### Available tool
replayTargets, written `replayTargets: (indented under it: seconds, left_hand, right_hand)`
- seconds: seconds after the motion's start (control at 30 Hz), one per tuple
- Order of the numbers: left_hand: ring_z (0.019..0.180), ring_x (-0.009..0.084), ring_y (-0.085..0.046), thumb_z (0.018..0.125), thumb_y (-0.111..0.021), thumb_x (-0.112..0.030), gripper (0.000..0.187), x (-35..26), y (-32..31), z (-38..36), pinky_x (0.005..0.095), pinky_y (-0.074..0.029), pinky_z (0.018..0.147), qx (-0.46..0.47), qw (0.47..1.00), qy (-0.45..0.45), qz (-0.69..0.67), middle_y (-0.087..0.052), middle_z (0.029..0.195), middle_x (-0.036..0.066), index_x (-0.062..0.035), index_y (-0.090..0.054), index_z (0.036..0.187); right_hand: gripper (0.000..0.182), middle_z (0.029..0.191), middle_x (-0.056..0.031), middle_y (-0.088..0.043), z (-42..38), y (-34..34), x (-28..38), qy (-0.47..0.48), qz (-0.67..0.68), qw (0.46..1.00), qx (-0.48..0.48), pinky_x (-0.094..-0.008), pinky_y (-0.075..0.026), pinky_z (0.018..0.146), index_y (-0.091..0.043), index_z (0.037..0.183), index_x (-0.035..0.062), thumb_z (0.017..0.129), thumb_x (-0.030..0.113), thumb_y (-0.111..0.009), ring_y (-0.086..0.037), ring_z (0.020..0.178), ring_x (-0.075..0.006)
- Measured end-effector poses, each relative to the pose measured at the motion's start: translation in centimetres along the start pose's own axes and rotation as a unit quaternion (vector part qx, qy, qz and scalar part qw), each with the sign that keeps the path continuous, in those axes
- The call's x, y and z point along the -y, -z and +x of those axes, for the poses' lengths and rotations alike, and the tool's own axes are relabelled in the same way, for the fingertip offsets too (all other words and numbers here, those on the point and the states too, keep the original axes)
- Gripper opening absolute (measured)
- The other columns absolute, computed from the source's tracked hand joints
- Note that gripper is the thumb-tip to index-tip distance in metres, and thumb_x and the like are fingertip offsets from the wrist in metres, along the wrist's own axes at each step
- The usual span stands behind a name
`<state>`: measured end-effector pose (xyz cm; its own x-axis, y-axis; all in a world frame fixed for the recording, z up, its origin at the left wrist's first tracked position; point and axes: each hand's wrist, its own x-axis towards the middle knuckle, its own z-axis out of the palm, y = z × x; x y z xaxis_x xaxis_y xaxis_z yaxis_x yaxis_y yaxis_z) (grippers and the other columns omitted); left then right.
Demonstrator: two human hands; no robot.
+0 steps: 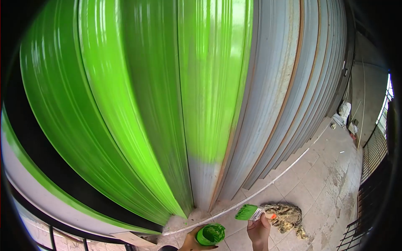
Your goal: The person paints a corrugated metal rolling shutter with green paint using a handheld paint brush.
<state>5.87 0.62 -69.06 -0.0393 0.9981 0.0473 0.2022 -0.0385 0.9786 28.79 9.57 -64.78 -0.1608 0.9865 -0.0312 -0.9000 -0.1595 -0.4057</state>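
Low in the view, my left hand [190, 242] is wrapped round a cup of green paint [210, 234], its open top facing up. To its right, my right hand [258, 232] grips a flat paintbrush [252, 212] whose bristles are coated green and point left. Above both hands stands a folded metal shutter; its left panels [155, 104] are bright green. One panel is green down to a bare grey lower end [203, 178]. The panels farther right [272, 83] are grey with rust-brown edges.
A crumpled, stained cloth [289, 217] lies on the tiled floor [314, 175] beyond the brush. A pale floor track [268, 184] curves below the panels. White bags [344, 109] sit by the far wall, and a black grille [374, 154] stands at the right.
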Motion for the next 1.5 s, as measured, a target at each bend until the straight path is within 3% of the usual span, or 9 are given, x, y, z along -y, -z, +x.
replayTargets:
  seconds: [0.3, 0.4, 0.5, 0.57, 0.67, 0.9, 0.97, 1.2, 1.5]
  left_hand:
    - [0.107, 0.0259, -0.065, 0.053, -0.094, -0.036, 0.089, 5.8, 2.8, 3.9, 0.0368, -0.051, 0.095, -0.002, 0.977, -0.185, 0.111, -0.065, 0.118, 0.013, -0.0004, -0.056, 0.126]
    - [0.107, 0.0272, -0.065, 0.054, -0.093, -0.038, 0.089, 5.7, 3.4, 4.5, 0.0377, -0.051, 0.095, 0.003, 0.966, -0.210, 0.149, -0.066, 0.117, 0.013, -0.0018, -0.056, 0.127]
    - [0.105, 0.0295, -0.066, 0.054, -0.093, -0.038, 0.088, 3.9, 3.7, 4.0, 0.0398, -0.050, 0.096, 0.025, 0.957, -0.227, 0.178, -0.066, 0.117, 0.013, -0.0028, -0.057, 0.126]
    - [0.105, 0.0304, -0.066, 0.053, -0.092, -0.039, 0.088, 2.7, 4.2, 4.0, 0.0408, -0.050, 0.096, 0.038, 0.943, -0.259, 0.207, -0.066, 0.117, 0.013, -0.0032, -0.057, 0.125]
    - [0.107, 0.0315, -0.064, 0.053, -0.091, -0.039, 0.087, 1.6, 4.3, 2.9, 0.0435, -0.048, 0.098, 0.040, 0.925, -0.298, 0.232, -0.065, 0.119, 0.012, -0.0045, -0.057, 0.125]
    - [0.111, 0.0312, -0.061, 0.051, -0.091, -0.036, 0.086, -1.5, 4.3, 1.2, 0.0432, -0.045, 0.099, 0.017, 0.904, -0.337, 0.262, -0.064, 0.121, 0.011, -0.0068, -0.058, 0.125]
    - [0.111, 0.0310, -0.061, 0.051, -0.091, -0.036, 0.086, -2.0, 4.4, 1.0, 0.0432, -0.045, 0.099, 0.036, 0.893, -0.354, 0.276, -0.064, 0.121, 0.011, -0.0070, -0.058, 0.125]
    - [0.110, 0.0309, -0.061, 0.050, -0.091, -0.033, 0.086, -3.5, 4.7, 1.8, 0.0441, -0.046, 0.097, 0.114, 0.867, -0.389, 0.289, -0.064, 0.118, 0.010, -0.0073, -0.058, 0.125]
    - [0.107, 0.0295, -0.062, 0.049, -0.091, -0.033, 0.084, -6.0, 4.1, 2.0, 0.0433, -0.046, 0.095, 0.162, 0.838, -0.410, 0.323, -0.064, 0.116, 0.009, -0.0081, -0.059, 0.122]
  right_hand:
    - [0.033, 0.106, -0.0166, -0.068, 4.1, 3.4, -1.8, 0.051, -0.091, 0.969, 0.225, -0.0367, -0.056, 0.084, -0.056, 0.114, -0.0052, 0.083, -0.003, -0.069, -0.068, 0.099, -0.0237]
    - [0.034, 0.104, -0.0188, -0.070, 2.9, 3.6, -0.4, 0.110, -0.323, 0.904, 0.258, -0.0349, -0.058, 0.082, -0.062, 0.109, -0.0059, 0.077, -0.008, -0.074, -0.070, 0.095, -0.0247]
    - [0.029, 0.100, -0.0203, -0.071, 0.5, 1.9, 0.5, 0.113, -0.421, 0.848, 0.302, -0.0337, -0.058, 0.083, -0.067, 0.103, -0.0068, 0.075, -0.010, -0.075, -0.070, 0.095, -0.0250]
    - [0.025, 0.098, -0.0179, -0.072, 0.0, 1.0, 0.4, 0.172, -0.480, 0.772, 0.380, -0.0327, -0.059, 0.082, -0.069, 0.100, -0.0056, 0.076, -0.007, -0.076, -0.071, 0.094, -0.0247]
    - [0.021, 0.098, -0.0152, -0.073, -3.9, -1.1, 0.4, 0.210, -0.574, 0.715, 0.340, -0.0312, -0.059, 0.079, -0.070, 0.098, -0.0033, 0.077, -0.004, -0.076, -0.072, 0.093, -0.0234]
    - [0.013, 0.097, -0.0074, -0.074, -5.2, -3.5, -0.6, 0.224, -0.599, 0.653, 0.405, -0.0289, -0.060, 0.075, -0.070, 0.092, 0.0035, 0.080, 0.000, -0.074, -0.072, 0.090, -0.0219]
    - [0.015, 0.099, -0.0059, -0.074, -5.5, -3.8, -0.5, 0.183, -0.625, 0.634, 0.416, -0.0275, -0.060, 0.074, -0.069, 0.096, 0.0048, 0.082, 0.004, -0.073, -0.072, 0.087, -0.0202]
    - [0.012, 0.096, 0.0002, -0.074, -5.9, -4.5, -0.2, 0.234, -0.653, 0.541, 0.477, -0.0278, -0.056, 0.062, -0.069, 0.097, 0.0098, 0.086, 0.013, -0.071, -0.071, 0.074, -0.0191]
    - [0.018, 0.092, 0.0003, -0.073, -6.4, -3.2, -0.5, 0.199, -0.665, 0.545, 0.471, -0.0319, -0.054, 0.060, -0.063, 0.107, 0.0143, 0.089, 0.012, -0.065, -0.070, 0.070, -0.0222]
